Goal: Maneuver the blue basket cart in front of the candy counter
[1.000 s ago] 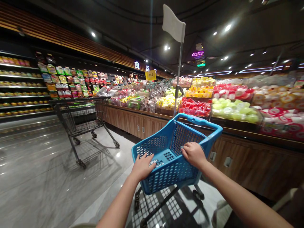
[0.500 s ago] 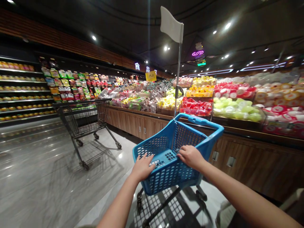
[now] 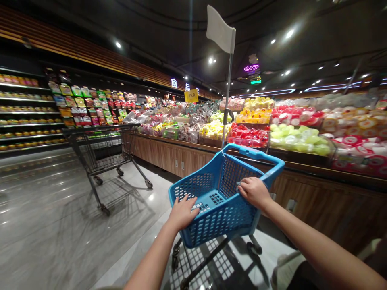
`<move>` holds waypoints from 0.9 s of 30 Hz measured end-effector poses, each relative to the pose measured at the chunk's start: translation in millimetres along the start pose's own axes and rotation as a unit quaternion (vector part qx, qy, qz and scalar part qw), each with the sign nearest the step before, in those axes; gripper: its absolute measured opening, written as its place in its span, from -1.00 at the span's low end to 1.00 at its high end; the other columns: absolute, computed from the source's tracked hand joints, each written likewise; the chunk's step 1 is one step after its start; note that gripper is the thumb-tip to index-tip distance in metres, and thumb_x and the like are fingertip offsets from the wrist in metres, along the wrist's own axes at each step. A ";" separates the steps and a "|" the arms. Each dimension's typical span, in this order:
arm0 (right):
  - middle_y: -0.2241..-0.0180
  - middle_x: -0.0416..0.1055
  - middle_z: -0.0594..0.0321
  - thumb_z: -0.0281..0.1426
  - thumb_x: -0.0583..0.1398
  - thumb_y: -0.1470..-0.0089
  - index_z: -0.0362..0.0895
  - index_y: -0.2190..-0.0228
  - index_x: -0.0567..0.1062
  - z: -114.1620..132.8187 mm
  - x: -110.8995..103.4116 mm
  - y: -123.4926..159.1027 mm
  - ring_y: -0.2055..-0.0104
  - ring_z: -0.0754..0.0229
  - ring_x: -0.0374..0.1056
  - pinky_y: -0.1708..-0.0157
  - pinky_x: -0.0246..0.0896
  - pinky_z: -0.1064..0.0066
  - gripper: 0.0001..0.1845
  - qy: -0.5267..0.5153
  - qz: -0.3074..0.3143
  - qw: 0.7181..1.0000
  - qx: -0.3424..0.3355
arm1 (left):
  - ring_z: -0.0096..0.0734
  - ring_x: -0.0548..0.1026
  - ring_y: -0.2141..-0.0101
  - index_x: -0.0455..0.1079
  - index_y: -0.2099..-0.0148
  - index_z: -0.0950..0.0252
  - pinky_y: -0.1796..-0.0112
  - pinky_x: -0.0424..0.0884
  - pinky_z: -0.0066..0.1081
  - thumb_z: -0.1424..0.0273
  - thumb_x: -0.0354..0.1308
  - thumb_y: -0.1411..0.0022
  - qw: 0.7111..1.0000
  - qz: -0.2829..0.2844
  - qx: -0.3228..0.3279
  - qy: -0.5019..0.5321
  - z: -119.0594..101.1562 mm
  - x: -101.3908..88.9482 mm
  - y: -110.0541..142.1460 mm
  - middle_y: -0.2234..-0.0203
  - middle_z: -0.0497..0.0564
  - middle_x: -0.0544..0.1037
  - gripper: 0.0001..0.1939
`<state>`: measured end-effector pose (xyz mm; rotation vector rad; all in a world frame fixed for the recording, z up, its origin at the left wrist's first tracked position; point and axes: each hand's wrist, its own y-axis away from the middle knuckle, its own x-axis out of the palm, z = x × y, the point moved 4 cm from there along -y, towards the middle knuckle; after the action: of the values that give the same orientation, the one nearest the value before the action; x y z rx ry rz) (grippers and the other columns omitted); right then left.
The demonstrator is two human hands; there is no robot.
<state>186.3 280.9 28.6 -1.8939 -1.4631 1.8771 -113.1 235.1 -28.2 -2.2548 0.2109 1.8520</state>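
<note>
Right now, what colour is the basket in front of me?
The basket is bright blue, seen best in the head view.

Right before us stands a blue plastic basket cart [image 3: 217, 225], with a white cloth flag on a thin metal pole [image 3: 220, 30] rising behind it. To our left, a black wire shopping cart [image 3: 90, 155] stands farther off on the grey polished floor [image 3: 45, 193], with long metal wall shelves [image 3: 27, 108] beyond it. To our right, a long wooden counter [image 3: 332, 209] runs into the distance, with clear trays of wrapped goods [image 3: 302, 139] on top.

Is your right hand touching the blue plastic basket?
Touching. The head view shows the right hand curled over the side wall of the blue plastic mesh basket, with no gap between them.
</note>
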 end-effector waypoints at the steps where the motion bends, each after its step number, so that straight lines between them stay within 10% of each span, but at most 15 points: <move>1: 0.31 0.48 0.14 -0.31 0.07 -0.26 -0.12 0.43 0.54 10.9 1.2 0.6 0.25 0.15 0.34 0.18 0.09 0.30 -0.68 -0.012 0.003 1.000 -0.003 | -0.04 0.04 -0.31 0.12 -0.34 0.16 -0.24 -0.10 0.12 0.04 -0.19 -0.32 1.000 0.001 0.000 0.000 0.1 -0.5 0.1 -0.28 0.01 0.23 -0.37; 9: 0.20 0.48 0.09 -0.32 0.09 -0.26 -0.11 0.14 0.53 64.6 14.5 5.1 0.18 0.11 0.34 0.16 0.13 0.28 -0.74 -0.059 -0.026 0.997 -0.037 | -0.05 0.05 -0.31 0.11 -0.34 0.14 -0.25 -0.13 0.10 0.07 -0.19 -0.32 1.000 0.008 -0.003 -0.002 0.2 -6.4 4.0 -0.28 -0.02 0.22 -0.39; 22: 0.19 0.49 0.07 -0.28 0.10 -0.25 -0.11 0.12 0.54 -26.9 0.2 11.8 0.17 0.08 0.36 0.14 0.15 0.26 -0.71 0.020 0.000 0.996 -0.082 | -0.06 0.02 -0.32 0.12 -0.34 0.13 -0.26 -0.14 0.07 0.08 -0.16 -0.31 1.000 -0.001 -0.002 0.009 -1.2 -6.5 7.1 -0.29 -0.05 0.22 -0.39; 27: 0.18 0.50 0.11 -0.31 0.09 -0.25 -0.07 0.19 0.56 -24.1 -2.6 14.3 0.13 0.08 0.34 0.03 0.09 0.19 -0.74 0.012 -0.025 0.999 -0.016 | -0.05 0.02 -0.32 0.13 -0.33 0.14 -0.26 -0.16 0.10 0.07 -0.17 -0.31 1.000 -0.005 0.001 0.011 -3.5 -4.8 6.0 -0.27 -0.04 0.25 -0.39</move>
<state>214.3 284.4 26.7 -1.8688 -1.5279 1.8151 -112.2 228.3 -23.3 -2.2714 0.2045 1.8232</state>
